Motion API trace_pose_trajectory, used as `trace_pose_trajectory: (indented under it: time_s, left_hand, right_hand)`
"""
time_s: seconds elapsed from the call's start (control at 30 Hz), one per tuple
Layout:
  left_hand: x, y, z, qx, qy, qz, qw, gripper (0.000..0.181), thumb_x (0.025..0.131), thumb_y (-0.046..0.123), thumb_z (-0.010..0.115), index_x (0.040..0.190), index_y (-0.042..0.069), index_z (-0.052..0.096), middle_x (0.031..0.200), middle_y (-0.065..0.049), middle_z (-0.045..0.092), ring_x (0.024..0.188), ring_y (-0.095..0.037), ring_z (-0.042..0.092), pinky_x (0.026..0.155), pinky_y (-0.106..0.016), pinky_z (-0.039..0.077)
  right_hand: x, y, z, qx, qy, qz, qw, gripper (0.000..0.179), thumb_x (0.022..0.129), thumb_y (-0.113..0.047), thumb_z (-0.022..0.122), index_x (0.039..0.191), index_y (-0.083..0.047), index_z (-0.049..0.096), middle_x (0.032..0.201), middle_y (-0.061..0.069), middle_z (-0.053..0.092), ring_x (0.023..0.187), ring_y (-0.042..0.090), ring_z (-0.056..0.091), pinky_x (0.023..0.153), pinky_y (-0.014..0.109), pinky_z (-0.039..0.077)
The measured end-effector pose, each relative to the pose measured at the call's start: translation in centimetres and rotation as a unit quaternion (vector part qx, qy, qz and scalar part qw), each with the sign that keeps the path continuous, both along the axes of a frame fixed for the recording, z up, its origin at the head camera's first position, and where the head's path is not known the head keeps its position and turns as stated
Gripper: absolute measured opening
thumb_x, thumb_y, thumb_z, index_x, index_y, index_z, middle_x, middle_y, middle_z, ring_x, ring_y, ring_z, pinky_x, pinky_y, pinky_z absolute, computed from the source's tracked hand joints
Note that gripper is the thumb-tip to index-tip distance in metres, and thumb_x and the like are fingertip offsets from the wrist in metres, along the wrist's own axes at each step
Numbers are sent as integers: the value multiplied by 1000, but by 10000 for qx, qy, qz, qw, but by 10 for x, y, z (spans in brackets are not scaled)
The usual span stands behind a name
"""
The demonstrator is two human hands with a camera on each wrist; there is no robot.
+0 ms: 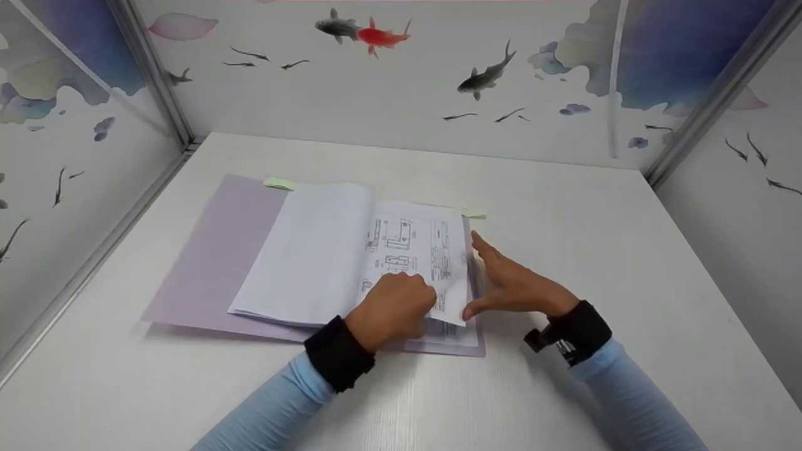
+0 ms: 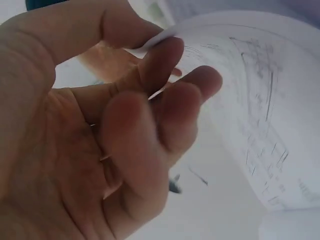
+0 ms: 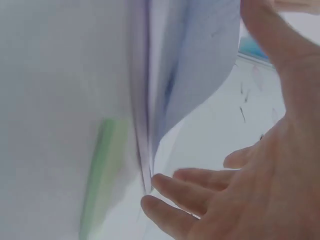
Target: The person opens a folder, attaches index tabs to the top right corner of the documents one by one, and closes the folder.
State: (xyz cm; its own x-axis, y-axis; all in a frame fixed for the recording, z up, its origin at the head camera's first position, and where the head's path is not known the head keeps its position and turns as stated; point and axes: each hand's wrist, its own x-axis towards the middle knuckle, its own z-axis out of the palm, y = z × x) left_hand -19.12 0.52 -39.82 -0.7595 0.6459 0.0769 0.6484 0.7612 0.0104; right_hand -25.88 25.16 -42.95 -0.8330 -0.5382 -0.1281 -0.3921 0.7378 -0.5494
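A lilac folder [image 1: 207, 250] lies spread on the table, with white sheets turned over to its left side. Line drawings and small tables cover the top right sheet [image 1: 401, 219]. My left hand [image 1: 395, 307] is over that sheet's lower part; in the left wrist view its thumb and forefinger pinch the edge of the curved printed sheet [image 2: 265, 100]. At the folder's right edge, my right hand [image 1: 520, 282] has its thumb and fingers spread. Its thumb is at the sheet's lower right corner; whether it presses cannot be told. The right wrist view shows the raised page [image 3: 205, 65] beside that thumb.
A green tab [image 1: 279, 184] sticks out at the top of the left pages, another green tab [image 1: 474, 214] at the top right. The white table [image 1: 564, 207] is bounded by panels [image 1: 401, 94] printed with fish. Both wrists wear black straps [image 1: 339, 354].
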Motion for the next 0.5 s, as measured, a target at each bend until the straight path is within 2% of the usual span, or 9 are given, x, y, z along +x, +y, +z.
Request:
trace_pose_trajectory:
  time_s: [0.1,0.23,0.4,0.5]
  left_hand:
    - [3,-14,7,416,56,262,9988,34,79,3,70,60,15,44,59,5,34,54,-12,32,45,-27,30]
    - [10,-37,7,1070,380,659,9913,29,82,5,68,61,12,48,60,3,38,55,-12,30,45,-27,26]
    - [24,-71,-3,1659,1043,1313,9718,17,83,6,69,68,9,61,60,2,51,52,-10,36,45,-24,30]
    - [30,-93,-9,1858,1281,1749,9584,14,83,7,70,70,7,65,60,0,55,49,-10,40,43,-25,32]
  right_hand:
    - [-2,1,0,0,-124,94,9999,152,64,-54,94,164,-4,-9,173,20,12,160,38,16,126,57,22]
    - [-4,-3,-6,440,-45,406,9982,145,64,-58,93,165,-2,5,173,21,11,160,41,14,126,57,22]
    - [0,-7,-12,1110,54,377,9931,134,61,-59,93,164,-9,24,174,16,12,160,45,8,126,61,19]
    - [2,-8,-13,1331,89,326,9905,132,61,-59,93,164,-10,27,174,15,12,160,45,6,126,61,18]
